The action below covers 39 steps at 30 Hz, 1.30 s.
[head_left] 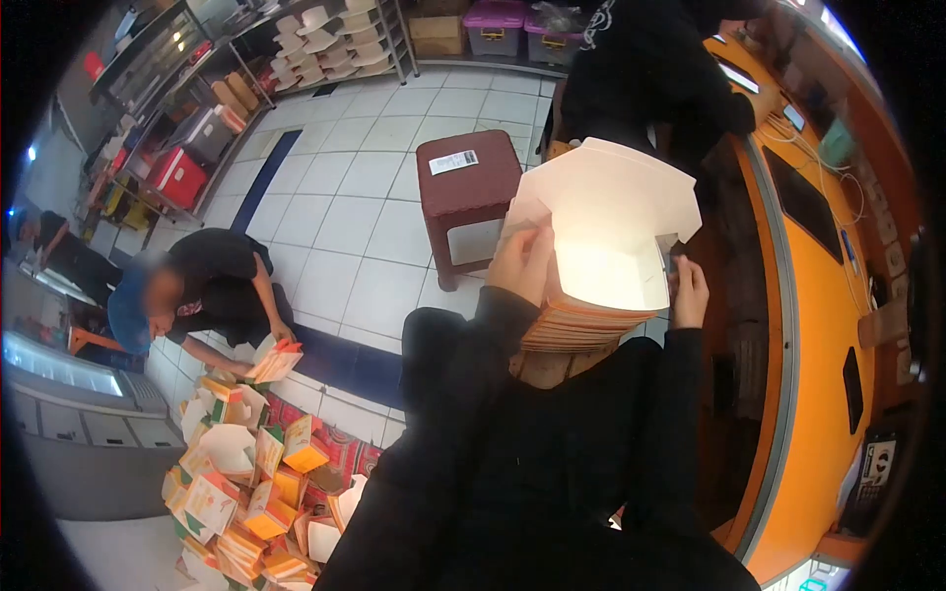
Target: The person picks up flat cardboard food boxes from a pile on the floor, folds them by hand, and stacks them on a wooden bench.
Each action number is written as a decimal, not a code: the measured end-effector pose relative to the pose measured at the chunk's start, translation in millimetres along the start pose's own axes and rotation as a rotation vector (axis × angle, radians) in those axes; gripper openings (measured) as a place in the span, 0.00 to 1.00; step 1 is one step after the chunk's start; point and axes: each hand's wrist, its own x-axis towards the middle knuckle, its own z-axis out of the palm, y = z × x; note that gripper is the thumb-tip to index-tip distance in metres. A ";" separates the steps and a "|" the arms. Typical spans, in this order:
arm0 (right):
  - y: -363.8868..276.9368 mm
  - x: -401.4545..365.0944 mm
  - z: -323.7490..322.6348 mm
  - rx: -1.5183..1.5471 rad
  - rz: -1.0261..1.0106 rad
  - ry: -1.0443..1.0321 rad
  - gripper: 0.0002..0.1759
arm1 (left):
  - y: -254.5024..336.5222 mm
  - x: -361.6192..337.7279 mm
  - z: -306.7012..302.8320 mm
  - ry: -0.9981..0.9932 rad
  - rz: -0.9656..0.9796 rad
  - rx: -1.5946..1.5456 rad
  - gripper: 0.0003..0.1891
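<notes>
In front of my lap stands an open paper food box (606,236), white inside with its flaps spread. Directly beneath it shows a stack of orange-edged paper boxes or box blanks (576,330). My left hand (524,264) is closed on the open box's left wall, thumb toward the inside. At the box's right edge, my right hand (690,291) has curled fingers around a small dark thing (676,256) beside the flap. What that dark thing is I cannot make out, and my right fingertips are partly hidden.
Many orange-and-white boxes (266,507) are heaped on a red mat at lower left, where a crouching person (212,286) handles some. A maroon stool (468,172) stands ahead. An orange counter (808,325) runs along the right; another person (660,74) sits beside it.
</notes>
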 end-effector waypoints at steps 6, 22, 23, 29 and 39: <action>73.0 -34.3 -44.3 -0.034 0.285 -0.022 0.16 | -24.5 -23.8 -47.8 -0.043 -0.128 -0.267 0.21; 131.3 -104.8 -38.9 -0.471 0.198 -0.338 0.12 | -163.8 -112.3 -92.8 0.058 0.095 0.769 0.08; 132.1 -104.9 -41.1 -0.624 0.138 -0.351 0.13 | -166.2 -110.3 -94.9 0.053 0.089 0.800 0.08; 169.0 -83.1 -54.6 -0.914 0.087 -0.440 0.18 | -184.7 -119.6 -117.2 0.399 -0.007 0.453 0.09; 182.6 -35.8 -86.5 -1.116 0.119 -0.444 0.25 | -449.2 -392.7 -263.6 0.645 -1.230 0.516 0.22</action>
